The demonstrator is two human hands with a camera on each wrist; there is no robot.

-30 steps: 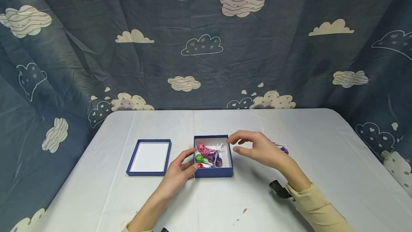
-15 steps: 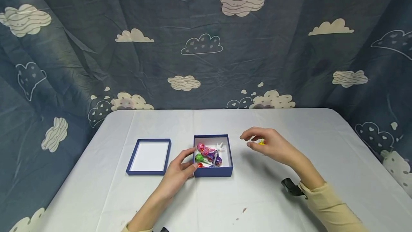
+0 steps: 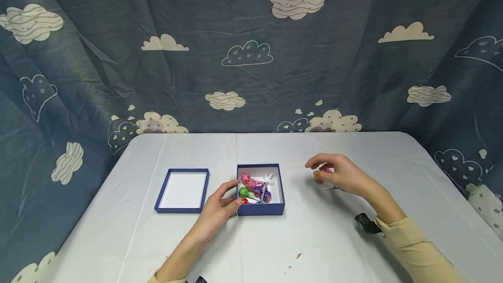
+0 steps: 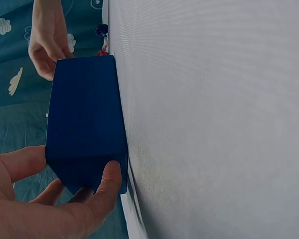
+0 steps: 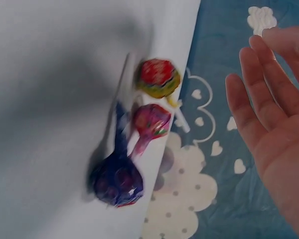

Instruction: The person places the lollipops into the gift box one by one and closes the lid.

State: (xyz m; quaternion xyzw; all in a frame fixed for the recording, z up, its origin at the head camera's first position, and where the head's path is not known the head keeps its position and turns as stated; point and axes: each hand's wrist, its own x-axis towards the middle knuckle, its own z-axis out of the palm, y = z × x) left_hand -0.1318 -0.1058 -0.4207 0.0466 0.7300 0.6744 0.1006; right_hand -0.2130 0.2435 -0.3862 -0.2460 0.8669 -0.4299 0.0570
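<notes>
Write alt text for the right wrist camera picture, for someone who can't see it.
Three wrapped lollipops lie together on a white table: a red and yellow one, a pink one and a purple one. An open right hand hovers beside them, touching none.

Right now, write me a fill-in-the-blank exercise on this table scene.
The left hand grips the dark ____ cardboard box holding wrapped lollipops.
The box's lid lies open side ____ on the white table.
The right hand hovers over ____ loose lollipops.
Missing: blue; up; three
</notes>
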